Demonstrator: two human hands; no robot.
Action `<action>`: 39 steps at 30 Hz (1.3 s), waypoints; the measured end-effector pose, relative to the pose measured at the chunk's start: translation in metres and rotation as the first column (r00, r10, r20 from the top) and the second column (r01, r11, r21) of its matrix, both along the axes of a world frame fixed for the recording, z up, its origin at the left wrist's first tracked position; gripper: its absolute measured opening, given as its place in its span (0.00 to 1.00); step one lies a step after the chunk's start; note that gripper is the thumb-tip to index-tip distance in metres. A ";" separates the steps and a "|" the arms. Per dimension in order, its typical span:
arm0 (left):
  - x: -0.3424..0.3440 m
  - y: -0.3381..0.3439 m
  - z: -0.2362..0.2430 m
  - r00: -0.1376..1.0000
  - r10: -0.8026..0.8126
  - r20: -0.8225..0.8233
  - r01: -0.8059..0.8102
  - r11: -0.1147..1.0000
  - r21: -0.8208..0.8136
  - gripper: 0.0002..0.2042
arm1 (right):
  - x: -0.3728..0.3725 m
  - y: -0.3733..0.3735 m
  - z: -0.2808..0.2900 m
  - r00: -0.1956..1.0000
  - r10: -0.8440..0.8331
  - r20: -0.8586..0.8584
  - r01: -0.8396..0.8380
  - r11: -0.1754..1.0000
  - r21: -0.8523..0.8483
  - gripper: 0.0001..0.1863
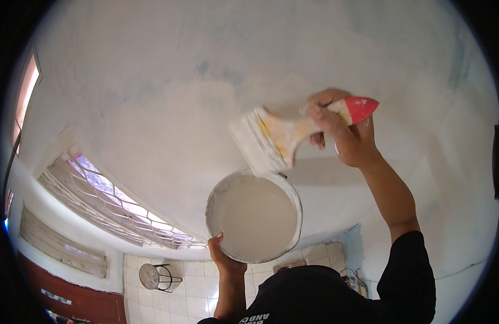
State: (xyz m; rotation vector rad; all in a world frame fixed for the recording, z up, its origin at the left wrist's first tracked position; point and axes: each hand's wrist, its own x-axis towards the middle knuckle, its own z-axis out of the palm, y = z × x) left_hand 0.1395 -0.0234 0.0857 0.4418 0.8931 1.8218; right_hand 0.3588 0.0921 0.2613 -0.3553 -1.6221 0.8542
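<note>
My right hand [344, 127] is closed round the handle of a wide paintbrush [284, 137] with a red handle tip. The brush is tilted, its paint-coated bristles pointing left and down, just above the far rim of a bucket. That round bucket [210, 208] holds off-white paint [255, 216]. My left hand [226, 256] grips the bucket at its near left side, thumb over the rim, the other fingers hidden beneath. Behind both is a wall [168, 124] with patchy off-white paint and faint bluish spots.
A barred window [120, 200] runs along the left. A round stool [149, 276] stands on the tiled floor [192, 294] at lower left, near a dark red piece [76, 294]. Some cables [360, 283] lie at lower right. A dark object [498, 162] is at the right edge.
</note>
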 end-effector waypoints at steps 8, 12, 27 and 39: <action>-0.003 0.000 0.007 0.986 -0.138 0.095 0.138 0.990 0.006 0.29 | -0.043 0.019 0.068 0.941 -0.110 -0.321 0.276 0.798 0.535 0.07; -0.003 -0.002 0.006 0.992 -0.119 0.043 0.119 0.993 -0.003 0.28 | -0.012 0.024 0.059 0.900 -0.285 -0.331 0.436 0.637 0.636 0.06; 0.000 -0.001 0.005 0.996 -0.085 0.014 0.085 0.996 -0.018 0.28 | -0.061 0.006 0.040 0.775 -0.486 -0.403 0.542 0.185 0.820 0.08; -0.002 0.004 -0.010 0.996 -0.077 0.042 0.079 0.996 -0.033 0.28 | 0.044 -0.003 0.025 0.138 -0.792 -0.594 0.968 -0.019 0.250 0.06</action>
